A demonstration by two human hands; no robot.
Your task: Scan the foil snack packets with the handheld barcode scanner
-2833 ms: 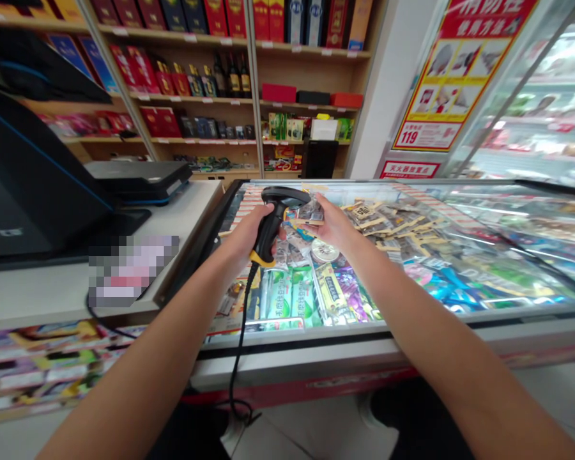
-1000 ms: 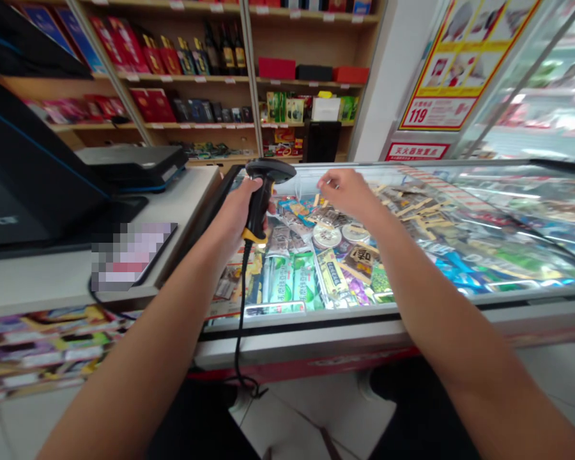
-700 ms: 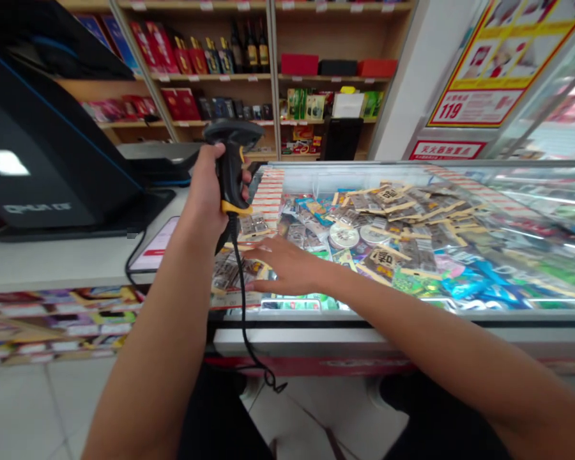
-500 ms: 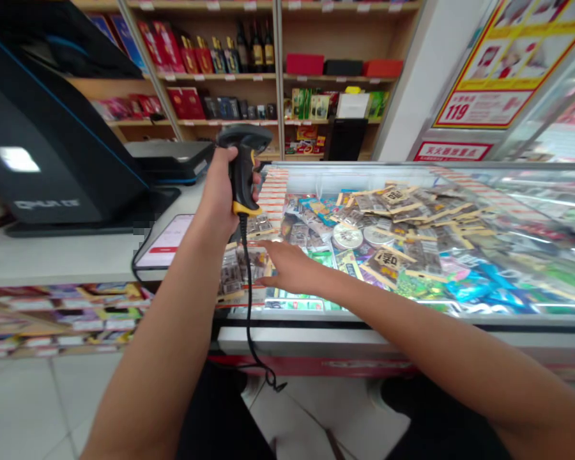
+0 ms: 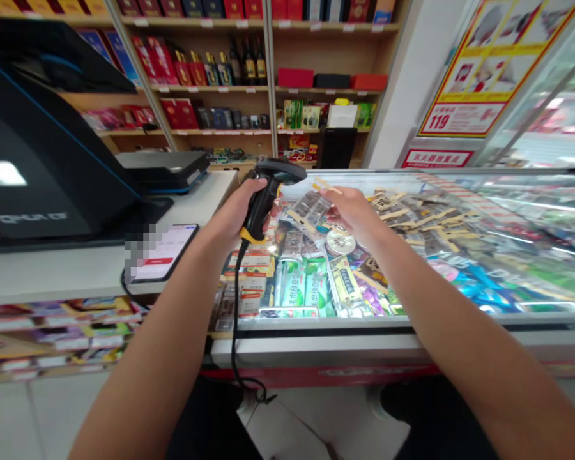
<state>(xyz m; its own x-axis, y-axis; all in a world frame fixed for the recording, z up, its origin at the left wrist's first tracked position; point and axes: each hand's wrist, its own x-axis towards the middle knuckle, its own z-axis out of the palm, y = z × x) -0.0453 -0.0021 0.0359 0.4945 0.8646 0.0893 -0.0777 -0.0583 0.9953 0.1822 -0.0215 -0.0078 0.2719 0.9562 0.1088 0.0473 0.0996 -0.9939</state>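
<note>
- Left grip (image 5: pixel 237 217) is wrapped shut around the scanner (image 5: pixel 274 180) handle.
- Packet (image 5: pixel 311 206) sits just left of the right grip (image 5: pixel 357 214), which pinches its edge. It looks light, thin and slippery, so the sealed edge is probably the safest hold.
- Freezer (image 5: pixel 364 345) lies below both grips.

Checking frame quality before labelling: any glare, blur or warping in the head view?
Head view: glare streaks the freezer lid at right, washing out goods beneath; left hand on the scanner and right hand holding a packet read sharp; shelf posts lean and bow; a pixelated patch hides part of the phone.
</note>
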